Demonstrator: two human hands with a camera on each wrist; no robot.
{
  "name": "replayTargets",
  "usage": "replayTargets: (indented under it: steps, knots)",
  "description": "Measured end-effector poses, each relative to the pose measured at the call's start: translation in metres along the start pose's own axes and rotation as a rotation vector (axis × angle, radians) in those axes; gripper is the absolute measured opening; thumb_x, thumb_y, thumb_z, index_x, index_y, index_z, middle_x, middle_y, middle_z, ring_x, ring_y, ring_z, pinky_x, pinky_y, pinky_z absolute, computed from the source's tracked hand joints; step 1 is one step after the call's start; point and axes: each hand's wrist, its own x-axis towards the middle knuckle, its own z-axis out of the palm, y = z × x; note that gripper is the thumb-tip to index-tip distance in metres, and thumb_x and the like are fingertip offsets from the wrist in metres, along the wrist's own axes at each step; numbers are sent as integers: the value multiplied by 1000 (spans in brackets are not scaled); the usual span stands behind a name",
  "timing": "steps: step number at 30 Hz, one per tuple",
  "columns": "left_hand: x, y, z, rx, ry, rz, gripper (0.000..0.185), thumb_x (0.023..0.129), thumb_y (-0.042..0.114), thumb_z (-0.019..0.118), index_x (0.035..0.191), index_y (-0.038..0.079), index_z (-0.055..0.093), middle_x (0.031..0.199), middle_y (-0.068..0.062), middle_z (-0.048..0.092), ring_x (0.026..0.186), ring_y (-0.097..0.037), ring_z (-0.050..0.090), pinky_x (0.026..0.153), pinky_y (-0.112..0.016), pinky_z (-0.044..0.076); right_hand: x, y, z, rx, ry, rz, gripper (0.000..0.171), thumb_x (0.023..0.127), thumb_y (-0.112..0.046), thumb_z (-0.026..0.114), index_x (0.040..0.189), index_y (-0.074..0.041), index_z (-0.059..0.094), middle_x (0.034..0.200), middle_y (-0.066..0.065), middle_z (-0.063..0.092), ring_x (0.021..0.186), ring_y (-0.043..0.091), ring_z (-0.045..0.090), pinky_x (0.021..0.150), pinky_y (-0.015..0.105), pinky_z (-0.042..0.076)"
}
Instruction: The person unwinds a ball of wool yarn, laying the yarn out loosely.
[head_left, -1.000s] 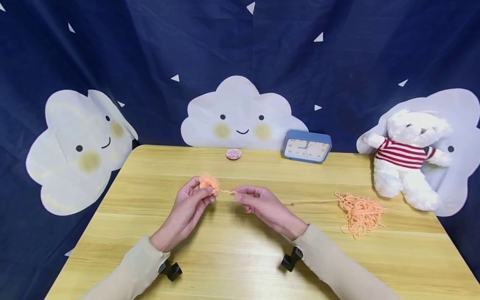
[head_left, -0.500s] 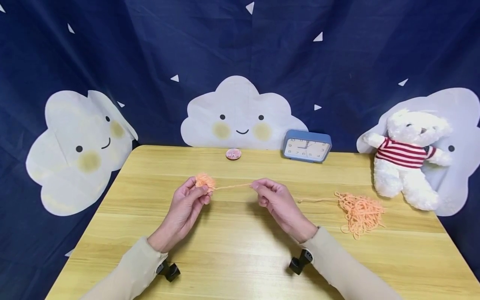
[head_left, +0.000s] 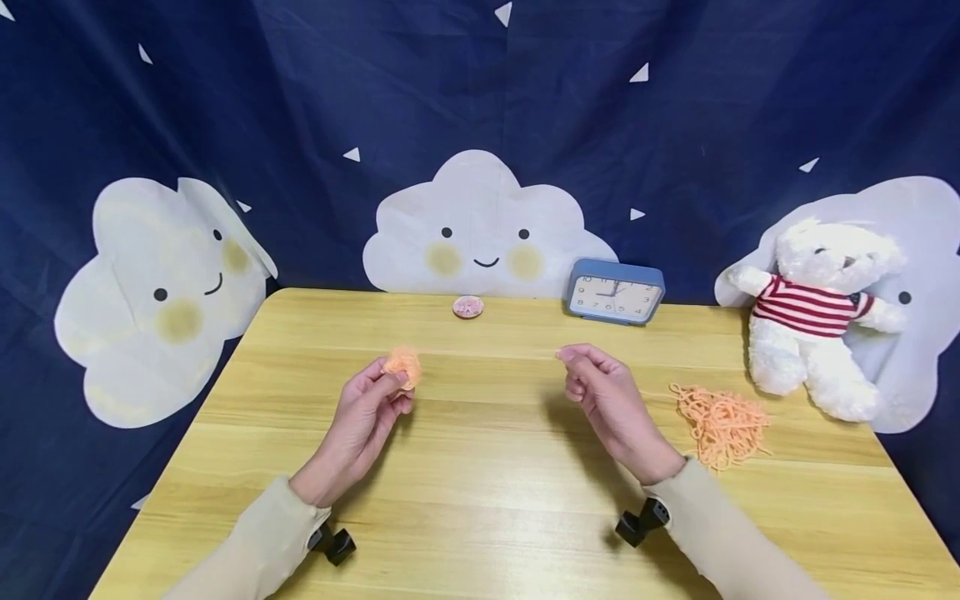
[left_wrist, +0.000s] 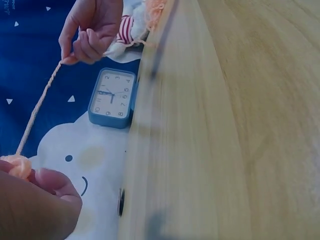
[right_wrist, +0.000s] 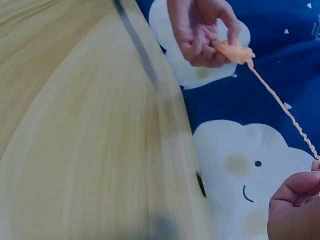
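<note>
Yarn ball (head_left: 402, 367), small and orange, is sitting pinched in the fingertips of the left hand (head_left: 367, 412), which is hovering above the bench (head_left: 480, 517) well to the left of the blue alarm clock (head_left: 615, 292). In the head view the right hand (head_left: 611, 400) is hanging nearer the clock with its fingertips closed together, and a loose heap of orange yarn (head_left: 722, 423) is lying on the bench beside the white teddy bear (head_left: 813, 312).

Seen from the left wrist, a taut yarn strand (left_wrist: 40, 107) is running from the ball (left_wrist: 17, 165) up to the right hand (left_wrist: 92, 30), which is pinching it, with the clock (left_wrist: 112, 98) behind.

From the right wrist, the left hand (right_wrist: 202, 30) is curling around the ball (right_wrist: 235, 50) while the strand (right_wrist: 280, 105) is stretching away.

The yarn looks light, soft and limp; pinching seems the surest hold.
</note>
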Motion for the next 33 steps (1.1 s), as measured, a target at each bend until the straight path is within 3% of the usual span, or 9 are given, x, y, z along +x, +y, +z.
replayTargets:
  steps: [8, 14, 25, 33]
  knots:
    - [-2, 1, -2, -39, -46, 29, 20, 102, -6, 49, 108, 5, 64, 117, -11, 65, 101, -25, 69, 88, -36, 60, -3, -19, -24, 72, 38, -56, 33, 109, 4, 54, 96, -13, 79, 76, -3, 56, 66, 8, 45, 59, 18, 39]
    - [-3, 2, -3, -87, -42, 46, 26, 102, -6, 45, 107, 5, 68, 120, -13, 66, 104, -27, 69, 89, -41, 59, -8, -26, -48, 101, 44, -80, 31, 112, 0, 54, 98, -11, 79, 76, -3, 56, 66, 7, 47, 59, 18, 41]
    - [-3, 4, -6, -161, -147, 90, 32, 104, -1, 37, 104, 6, 68, 105, -10, 66, 106, -34, 71, 89, -40, 59, -22, -38, -98, 161, 44, -132, 30, 114, 1, 51, 103, -5, 79, 78, -1, 56, 67, 9, 48, 59, 19, 42]
    - [-3, 4, -5, -167, -128, 101, 29, 106, -3, 40, 107, 4, 68, 110, -13, 66, 106, -33, 73, 88, -37, 61, -32, -49, -135, 265, 13, -163, 31, 114, 4, 48, 108, 2, 78, 79, 3, 60, 68, 11, 53, 59, 20, 45]
